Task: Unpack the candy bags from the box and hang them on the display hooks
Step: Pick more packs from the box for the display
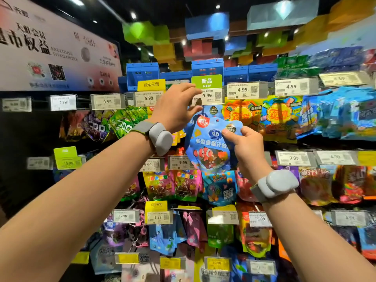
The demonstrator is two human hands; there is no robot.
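Observation:
A blue candy bag point(207, 147) with a clownfish picture is held up in front of the display wall. My right hand point(247, 147) pinches its upper right corner. My left hand point(177, 106) reaches up to the 9.99 price tag point(209, 96) at the hook's end, thumb and fingers closing on its left edge. The hook itself is hidden behind the tag and hand. More blue bags of the same kind point(213, 111) hang just behind. The box is out of view.
Rows of hanging candy bags fill the wall: green and purple bags point(114, 125) left, orange lollipop bags point(262, 117) right, more rows below. Price tags line each row. Blue crates point(142, 74) sit on top. A large banner point(50, 53) hangs at upper left.

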